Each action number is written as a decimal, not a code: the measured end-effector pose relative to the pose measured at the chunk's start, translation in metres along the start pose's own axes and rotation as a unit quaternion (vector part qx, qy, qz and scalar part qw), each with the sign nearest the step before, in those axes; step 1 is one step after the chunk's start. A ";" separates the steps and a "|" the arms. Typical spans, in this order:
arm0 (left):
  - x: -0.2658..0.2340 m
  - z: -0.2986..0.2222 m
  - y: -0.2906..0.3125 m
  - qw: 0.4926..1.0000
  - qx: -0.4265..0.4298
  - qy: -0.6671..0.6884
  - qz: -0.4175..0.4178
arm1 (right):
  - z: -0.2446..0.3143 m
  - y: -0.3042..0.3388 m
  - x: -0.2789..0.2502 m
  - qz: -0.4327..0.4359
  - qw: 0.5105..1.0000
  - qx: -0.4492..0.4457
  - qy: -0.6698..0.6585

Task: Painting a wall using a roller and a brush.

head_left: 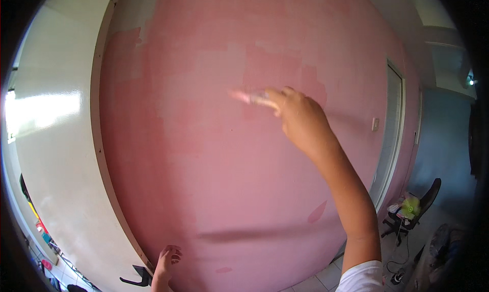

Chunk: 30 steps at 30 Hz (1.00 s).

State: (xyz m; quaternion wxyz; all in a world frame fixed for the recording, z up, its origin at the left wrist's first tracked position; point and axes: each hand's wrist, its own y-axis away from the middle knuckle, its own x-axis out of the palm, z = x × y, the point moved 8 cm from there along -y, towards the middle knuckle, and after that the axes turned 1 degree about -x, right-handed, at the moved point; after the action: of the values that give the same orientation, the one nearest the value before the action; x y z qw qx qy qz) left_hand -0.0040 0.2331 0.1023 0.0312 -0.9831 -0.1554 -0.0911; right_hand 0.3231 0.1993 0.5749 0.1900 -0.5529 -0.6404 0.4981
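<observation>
Head view: right hand (298, 109) holds slim brush (249, 98) (pink-tipped) before patchy wall (219, 159).

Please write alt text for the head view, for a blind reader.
A person's right hand holds a motion-blurred, pink-tipped brush before a patchy pink wall; the left hand is low, near a white door with a black handle.
</observation>
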 end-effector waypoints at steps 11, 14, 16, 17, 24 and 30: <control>0.039 0.001 -0.004 0.993 -0.022 0.065 0.099 | -0.039 -0.083 0.064 -0.153 0.957 0.127 0.210; 0.024 0.008 0.000 0.994 -0.022 0.072 0.079 | 0.001 -0.059 0.083 -0.161 0.957 0.059 0.235; 0.020 0.010 0.007 0.995 -0.028 0.069 0.067 | 0.003 -0.043 0.079 -0.088 0.987 0.068 0.114; 0.017 0.011 0.010 0.996 -0.035 0.063 0.058 | 0.007 -0.033 0.074 -0.086 0.987 0.069 0.115; 0.023 0.003 0.023 0.997 -0.026 0.047 0.056 | 0.016 0.032 0.057 0.102 0.993 0.047 -0.044; 0.049 0.003 0.019 0.992 -0.034 0.029 0.120 | 0.017 0.050 0.024 0.042 0.991 0.127 0.010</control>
State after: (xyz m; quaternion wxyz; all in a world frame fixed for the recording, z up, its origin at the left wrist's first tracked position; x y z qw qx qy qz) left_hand 0.0488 0.2297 0.1079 0.0133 -0.9921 -0.0324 -0.1207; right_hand 0.3284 0.2087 0.5175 0.2447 -0.5555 -0.5462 0.5773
